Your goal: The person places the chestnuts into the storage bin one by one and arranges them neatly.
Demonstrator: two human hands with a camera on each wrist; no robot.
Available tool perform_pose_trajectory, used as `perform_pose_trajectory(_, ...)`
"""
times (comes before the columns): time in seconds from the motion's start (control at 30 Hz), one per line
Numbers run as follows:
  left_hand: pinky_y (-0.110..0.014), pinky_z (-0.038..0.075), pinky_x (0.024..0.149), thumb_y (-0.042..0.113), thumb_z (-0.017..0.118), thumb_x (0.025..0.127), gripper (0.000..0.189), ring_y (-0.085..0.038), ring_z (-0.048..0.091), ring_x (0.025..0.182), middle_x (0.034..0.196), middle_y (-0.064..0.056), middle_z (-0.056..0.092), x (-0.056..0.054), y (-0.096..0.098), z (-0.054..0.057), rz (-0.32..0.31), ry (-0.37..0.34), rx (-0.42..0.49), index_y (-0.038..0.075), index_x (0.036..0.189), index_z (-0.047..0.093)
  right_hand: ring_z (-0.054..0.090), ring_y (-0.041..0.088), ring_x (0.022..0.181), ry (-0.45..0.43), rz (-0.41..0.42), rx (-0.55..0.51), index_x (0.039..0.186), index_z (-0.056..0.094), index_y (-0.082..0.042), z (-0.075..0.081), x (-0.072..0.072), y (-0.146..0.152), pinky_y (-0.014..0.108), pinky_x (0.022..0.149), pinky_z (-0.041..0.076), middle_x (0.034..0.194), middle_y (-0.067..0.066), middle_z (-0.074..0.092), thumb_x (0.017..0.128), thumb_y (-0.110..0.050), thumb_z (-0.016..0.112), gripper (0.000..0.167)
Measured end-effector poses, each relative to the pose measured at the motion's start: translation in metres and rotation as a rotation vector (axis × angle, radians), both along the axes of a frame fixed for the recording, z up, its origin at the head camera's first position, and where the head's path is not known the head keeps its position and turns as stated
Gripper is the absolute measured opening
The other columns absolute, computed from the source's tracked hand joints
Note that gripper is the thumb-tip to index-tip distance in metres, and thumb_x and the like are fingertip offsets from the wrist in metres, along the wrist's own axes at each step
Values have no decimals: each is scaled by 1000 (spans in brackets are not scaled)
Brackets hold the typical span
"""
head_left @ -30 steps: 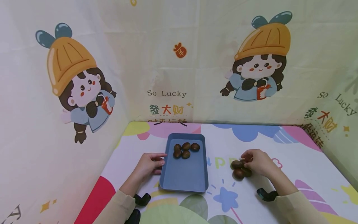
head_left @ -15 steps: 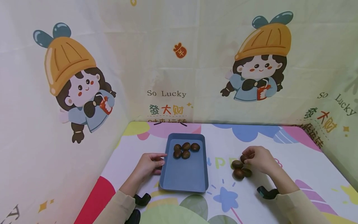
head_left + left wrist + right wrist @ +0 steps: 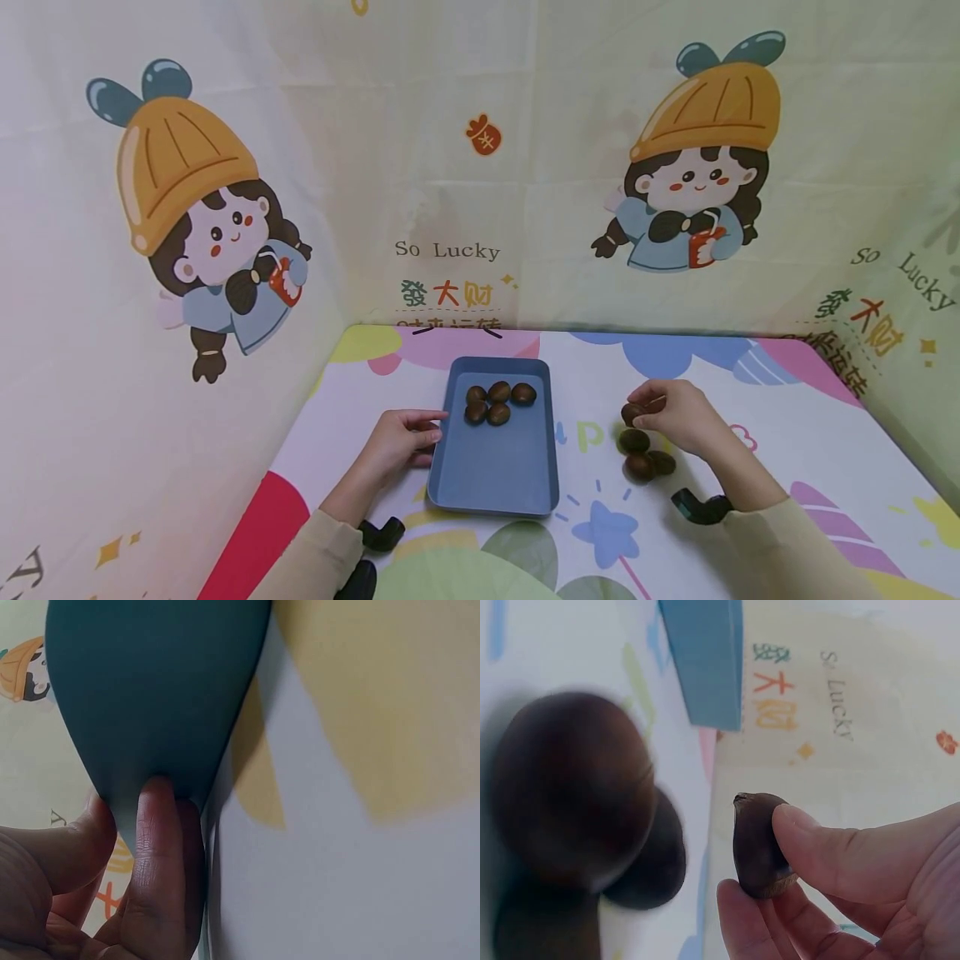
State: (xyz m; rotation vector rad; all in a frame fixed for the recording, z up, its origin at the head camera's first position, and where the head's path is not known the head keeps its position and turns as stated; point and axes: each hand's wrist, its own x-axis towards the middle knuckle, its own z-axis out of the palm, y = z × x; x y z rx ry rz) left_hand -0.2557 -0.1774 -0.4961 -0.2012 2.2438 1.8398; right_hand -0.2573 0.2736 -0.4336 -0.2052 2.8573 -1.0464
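My right hand [image 3: 682, 417] pinches a dark brown chestnut [image 3: 757, 844] between thumb and fingers, raised off the table. Just below it in the head view, three more chestnuts [image 3: 640, 467] lie close together; the right wrist view shows them large and blurred at the left. At the middle of the table stands a shallow blue rectangular tray [image 3: 495, 479]. Inside it, toward the far end, several chestnuts [image 3: 498, 413] are grouped. My left hand [image 3: 397, 437] touches the tray's left side, its fairly straight fingers [image 3: 159, 847] against the outer wall.
A white cloth with colourful prints covers the table [image 3: 600, 533]. Behind it and at both sides hang pale cloth walls [image 3: 555, 200] with cartoon figures. Black wrist-worn devices [image 3: 382, 535] sit at both sleeves.
My right hand has lifted one chestnut from the group on the table and moved it a little left and away from me. The left hand and tray have stayed put.
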Motion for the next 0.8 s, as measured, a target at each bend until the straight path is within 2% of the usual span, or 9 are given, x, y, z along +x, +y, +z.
perform_pose_trajectory(0.13, -35, 68, 65, 1, 77, 97, 32, -16, 74, 71, 103, -13, 73, -1, 0, 0, 2, -3, -2, 9, 127, 80, 74, 28, 103, -30, 0, -34, 117, 76, -7, 2, -3, -12, 48, 87, 63, 110, 12, 79, 90, -10, 85, 29)
perform_pose_trajectory(0.43, -35, 68, 65, 0, 77, 96, 32, -15, 74, 72, 103, -12, 73, -2, 0, -2, 1, -3, 2, 9, 127, 81, 74, 24, 98, -20, 22, -101, 110, 75, -8, 3, -11, -44, 35, 82, 59, 106, 11, 80, 87, -7, 86, 25)
perform_pose_trajectory(0.8, -33, 67, 64, -3, 76, 96, 33, -15, 73, 71, 103, -13, 73, -1, 0, 0, 1, -6, 18, 6, 127, 80, 73, 25, 98, -35, 20, -179, 108, 77, -10, 2, -24, -76, 42, 90, 60, 107, 12, 79, 88, -5, 85, 22)
